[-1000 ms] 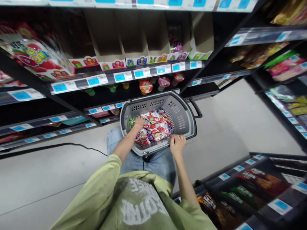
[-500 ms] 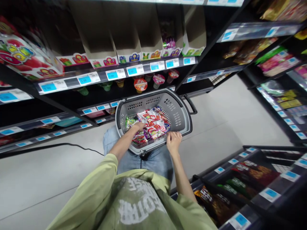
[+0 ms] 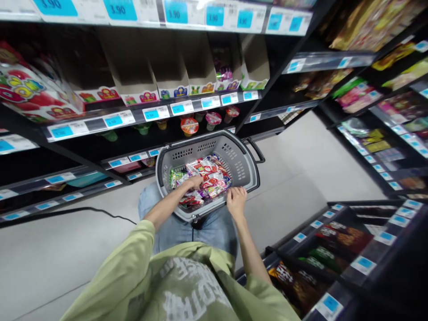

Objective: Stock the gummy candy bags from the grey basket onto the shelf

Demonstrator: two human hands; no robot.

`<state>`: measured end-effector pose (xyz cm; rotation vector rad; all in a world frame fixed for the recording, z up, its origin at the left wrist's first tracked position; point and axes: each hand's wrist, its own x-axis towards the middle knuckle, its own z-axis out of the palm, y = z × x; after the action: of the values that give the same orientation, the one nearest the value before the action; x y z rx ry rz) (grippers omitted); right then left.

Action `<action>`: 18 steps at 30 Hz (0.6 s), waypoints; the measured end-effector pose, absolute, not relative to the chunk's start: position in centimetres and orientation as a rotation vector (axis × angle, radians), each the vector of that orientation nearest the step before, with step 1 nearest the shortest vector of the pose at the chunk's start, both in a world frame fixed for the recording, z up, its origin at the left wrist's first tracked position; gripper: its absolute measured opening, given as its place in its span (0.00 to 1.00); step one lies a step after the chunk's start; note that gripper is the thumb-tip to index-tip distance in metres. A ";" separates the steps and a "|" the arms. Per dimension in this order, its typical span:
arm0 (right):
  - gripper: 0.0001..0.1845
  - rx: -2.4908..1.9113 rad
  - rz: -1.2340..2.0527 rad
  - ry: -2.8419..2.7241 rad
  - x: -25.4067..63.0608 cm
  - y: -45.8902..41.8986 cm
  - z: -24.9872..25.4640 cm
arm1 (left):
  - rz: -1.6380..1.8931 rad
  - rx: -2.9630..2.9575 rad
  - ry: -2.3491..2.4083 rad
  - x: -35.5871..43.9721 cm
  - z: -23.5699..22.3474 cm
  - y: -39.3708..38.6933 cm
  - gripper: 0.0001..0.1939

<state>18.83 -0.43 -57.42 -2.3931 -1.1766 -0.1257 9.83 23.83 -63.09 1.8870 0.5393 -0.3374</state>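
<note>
A grey shopping basket (image 3: 240, 156) rests on my lap, filled with several colourful snack packets (image 3: 210, 174). My left hand (image 3: 193, 182) reaches into the basket and lies among the packets, fingers curled on them; which packet it grips is not clear. My right hand (image 3: 236, 199) is closed over the basket's near rim, holding it steady. My jeans and green shirt show below.
Black shelves (image 3: 167, 111) with blue price tags stand ahead, holding cardboard display boxes (image 3: 200, 67) and jelly cups (image 3: 189, 125). More snack shelves (image 3: 334, 249) stand at the right and lower right. A black cable (image 3: 83, 209) lies on the grey floor at left.
The view has tilted up and shifted, so the basket sits lower left in frame. My left hand drew back slightly toward the near side of the packets. The right hand stays on the rim.
</note>
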 end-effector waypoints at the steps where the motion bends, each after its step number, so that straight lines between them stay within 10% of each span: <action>1: 0.19 -2.401 -0.109 -1.174 18.8 -0.4 -57.3 | -0.347 1.887 0.496 9.8 -62.3 24.7 0.13; 18: 0.26 -1.495 0.426 -0.323 16.8 6.6 -55.4 | 0.216 1.337 0.402 9.8 -56.2 25.1 0.27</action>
<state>16.78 6.57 -55.37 -1.4946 -0.3226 0.4258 9.79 25.13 -56.18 1.3374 0.4022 0.2158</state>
